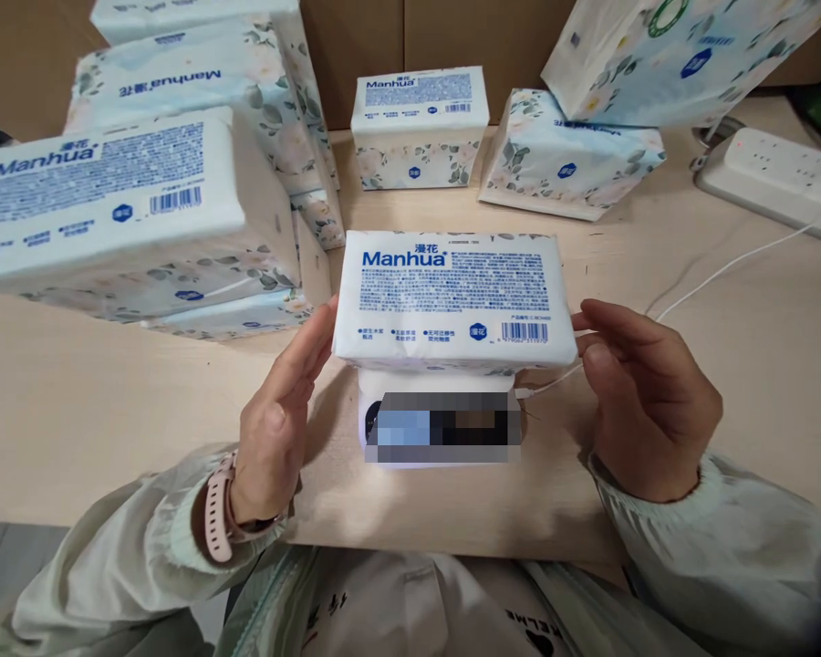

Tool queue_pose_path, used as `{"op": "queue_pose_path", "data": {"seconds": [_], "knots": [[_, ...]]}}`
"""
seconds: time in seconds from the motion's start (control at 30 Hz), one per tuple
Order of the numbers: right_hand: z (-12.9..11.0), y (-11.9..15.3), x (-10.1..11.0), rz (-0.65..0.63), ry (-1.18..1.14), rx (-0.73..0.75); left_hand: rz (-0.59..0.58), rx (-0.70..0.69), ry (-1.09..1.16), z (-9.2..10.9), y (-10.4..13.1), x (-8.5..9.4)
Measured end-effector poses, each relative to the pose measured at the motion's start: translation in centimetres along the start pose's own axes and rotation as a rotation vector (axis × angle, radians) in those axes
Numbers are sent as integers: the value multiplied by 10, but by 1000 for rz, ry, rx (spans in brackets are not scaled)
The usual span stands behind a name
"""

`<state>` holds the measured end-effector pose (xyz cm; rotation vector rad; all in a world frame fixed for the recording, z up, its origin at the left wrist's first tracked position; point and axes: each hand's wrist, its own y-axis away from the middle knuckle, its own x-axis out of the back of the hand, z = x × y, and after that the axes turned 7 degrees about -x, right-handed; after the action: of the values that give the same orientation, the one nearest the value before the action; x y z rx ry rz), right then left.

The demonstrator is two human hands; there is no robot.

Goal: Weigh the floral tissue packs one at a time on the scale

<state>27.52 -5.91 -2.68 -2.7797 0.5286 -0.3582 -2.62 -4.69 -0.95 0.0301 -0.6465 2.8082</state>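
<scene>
"Closest to us is the jacket. Is anything gripped?"

"No. The left hand has its fingers stretched out, the right hand is loosely curved; whether either touches the pack, I can't tell."

"Where's that pack?"

"Between the hands, resting on a white device, so setting it there looks done. The display is blurred out."

"And the others?"

"A pile of packs beyond the left hand, a lone pack straight ahead, and two more packs beyond the right. None is on the device; whether they're dealt with or waiting, I can't say."
</scene>
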Motion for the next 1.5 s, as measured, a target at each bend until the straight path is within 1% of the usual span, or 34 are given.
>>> {"op": "queue_pose_path", "data": {"seconds": [0.2,0.37,0.53,0.67,0.77,1.03,1.17,1.4,1.5], "knots": [[-2,-1,1,-2,22,9,3,-22,-24,-2,0,1],[-5,-2,1,-30,25,19,9,-39,-34,-4,1,1],[-5,-3,2,-51,4,25,41,-36,-28,-5,1,2],[-6,-2,3,-54,-2,37,73,-69,-31,-7,2,3],[-6,-2,2,-54,-14,64,100,-57,-37,-8,3,2],[-3,-2,2,-58,-24,99,131,-32,-46,-5,3,0],[-4,-1,3,-83,-15,115,149,-33,-59,-4,3,-2],[-6,-1,4,-79,55,145,141,-102,-54,-1,0,-4],[-4,-1,6,-91,65,155,150,-105,-79,-2,1,-3]]}}
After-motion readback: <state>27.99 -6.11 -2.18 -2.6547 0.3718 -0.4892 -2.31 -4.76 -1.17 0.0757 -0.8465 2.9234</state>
